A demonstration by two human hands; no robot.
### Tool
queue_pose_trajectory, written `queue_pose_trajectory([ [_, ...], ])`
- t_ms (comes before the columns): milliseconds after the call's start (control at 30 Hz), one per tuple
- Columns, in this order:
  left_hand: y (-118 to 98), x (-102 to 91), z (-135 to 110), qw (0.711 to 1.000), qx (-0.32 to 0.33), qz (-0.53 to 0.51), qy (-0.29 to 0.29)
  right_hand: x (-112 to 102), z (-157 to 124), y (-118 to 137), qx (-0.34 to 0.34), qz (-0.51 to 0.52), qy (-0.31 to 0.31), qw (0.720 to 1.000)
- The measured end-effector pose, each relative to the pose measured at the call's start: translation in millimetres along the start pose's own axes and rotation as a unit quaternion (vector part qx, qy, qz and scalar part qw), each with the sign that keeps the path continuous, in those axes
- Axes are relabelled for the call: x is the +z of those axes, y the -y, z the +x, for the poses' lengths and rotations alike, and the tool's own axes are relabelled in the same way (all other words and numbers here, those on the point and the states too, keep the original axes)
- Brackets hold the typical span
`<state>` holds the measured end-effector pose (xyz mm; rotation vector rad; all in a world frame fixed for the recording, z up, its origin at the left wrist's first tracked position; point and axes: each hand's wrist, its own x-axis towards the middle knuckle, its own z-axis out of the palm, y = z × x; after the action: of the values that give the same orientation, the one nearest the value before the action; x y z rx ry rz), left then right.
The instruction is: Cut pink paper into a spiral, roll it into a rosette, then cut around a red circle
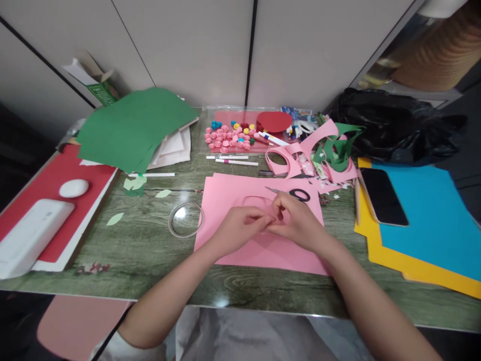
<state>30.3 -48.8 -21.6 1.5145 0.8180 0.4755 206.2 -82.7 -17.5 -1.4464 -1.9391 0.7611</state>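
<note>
My left hand (243, 228) and my right hand (296, 220) meet over a stack of pink paper sheets (240, 253). Both pinch a piece of pink paper (257, 201), which looks curved. My fingers hide much of it, and pink on pink makes its outline hard to follow. Just beyond my right hand, scissors with black handles (299, 194) lie on the sheets, their blades pointing left. A roll of tape (185, 219) lies flat to the left, by the edge of the stack.
Pink and green paper scraps (330, 155) lie behind the sheets, beside a tray of small rolled paper pieces (229, 138). Green sheets (131, 125) stand back left. A phone (383, 195) rests on blue paper (432, 215) at right. A white case (35, 235) lies left.
</note>
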Motion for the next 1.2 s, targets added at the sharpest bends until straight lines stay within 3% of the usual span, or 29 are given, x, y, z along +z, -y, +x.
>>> queue_pose_trajectory([
  [200,-2,-6.3,1,0.998,0.027,0.028,-0.059,-1,1,-1,0.036,0.112,-0.032,0.993],
  [433,-2,-4.8,-1,0.996,0.05,0.027,-0.062,5,0,1,-0.003,0.043,-0.083,0.996],
  [700,3,-6.9,0,0.993,0.022,-0.104,-0.045,11,-2,-4,-0.083,-0.037,-0.151,0.984],
  [1000,4,-5.4,4,0.955,-0.019,-0.295,-0.001,17,-3,-9,-0.137,-0.06,-0.237,0.96],
  [1200,4,-5.9,2,0.959,-0.015,-0.282,-0.037,17,-4,-2,-0.124,-0.067,-0.245,0.959],
])
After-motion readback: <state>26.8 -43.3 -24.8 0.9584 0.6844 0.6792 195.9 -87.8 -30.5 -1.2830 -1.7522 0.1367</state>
